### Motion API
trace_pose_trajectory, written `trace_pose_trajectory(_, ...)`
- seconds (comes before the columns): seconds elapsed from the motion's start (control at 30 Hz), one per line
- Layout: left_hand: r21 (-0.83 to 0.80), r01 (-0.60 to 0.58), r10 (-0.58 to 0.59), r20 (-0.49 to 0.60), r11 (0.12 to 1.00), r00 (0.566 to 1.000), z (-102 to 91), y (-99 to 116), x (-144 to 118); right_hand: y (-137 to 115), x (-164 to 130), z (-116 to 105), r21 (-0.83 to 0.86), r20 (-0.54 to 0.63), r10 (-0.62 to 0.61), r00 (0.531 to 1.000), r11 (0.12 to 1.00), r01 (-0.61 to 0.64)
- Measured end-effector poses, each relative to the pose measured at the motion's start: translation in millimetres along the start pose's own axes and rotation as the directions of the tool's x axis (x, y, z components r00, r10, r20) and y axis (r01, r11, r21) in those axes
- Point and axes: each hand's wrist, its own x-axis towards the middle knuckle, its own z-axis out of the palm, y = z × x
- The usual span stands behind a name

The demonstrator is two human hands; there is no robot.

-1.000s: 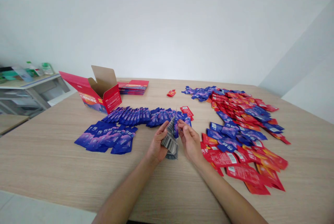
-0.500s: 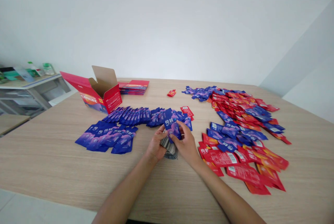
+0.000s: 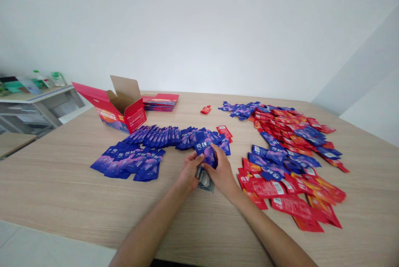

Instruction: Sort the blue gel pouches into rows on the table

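Observation:
Both my hands meet at the table's middle over a stack of sachets (image 3: 204, 180), whose silver backs show below my fingers. My left hand (image 3: 189, 170) cups the stack from the left. My right hand (image 3: 222, 172) pinches a blue sachet (image 3: 205, 150) that stands face-up on top of the stack. A long row of blue sachets (image 3: 162, 136) lies just beyond my hands, and a fanned group of blue sachets (image 3: 129, 162) lies to the left.
A mixed heap of red and blue sachets (image 3: 288, 150) covers the table's right side. An open red carton (image 3: 120, 107) and flat red cartons (image 3: 161, 102) sit at the back left. A lone red sachet (image 3: 205, 110) lies farther back. A shelf unit (image 3: 34, 105) stands beyond the wooden table (image 3: 62, 192).
A second ago the stack stood fanned edge-on between my hands. My right hand has since laid a blue sachet face-up on top, and both hands have closed in on the stack.

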Motion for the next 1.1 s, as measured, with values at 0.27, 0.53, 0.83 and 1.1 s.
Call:
trace_pose_trajectory(0.27, -0.039, 0.037, -0.043, -0.181, 0.999, 0.982, -12.5, 16, 11, 0, -5, -4, -0.147, 0.173, -0.045, 0.984, 0.987, 0.071)
trace_pose_trajectory(0.53, -0.129, 0.075, -0.09, -0.113, 0.989, 0.99, -16.1, 25, 13, 1, 3, -15, -0.214, 0.311, 0.09, 0.946, 0.977, -0.023)
trace_pose_trajectory(0.83, -0.16, 0.093, -0.13, -0.236, 0.983, 0.963, -12.2, 18, 10, -8, 15, -23, 0.137, 0.203, 0.244, 0.948, 0.952, -0.274)
trace_pose_trajectory(1.1, -0.019, 0.239, -0.239, -0.151, 0.971, 0.959, -14.2, 7, 13, 3, 19, -25, 0.217, 0.02, 0.212, 0.977, 0.953, -0.211)
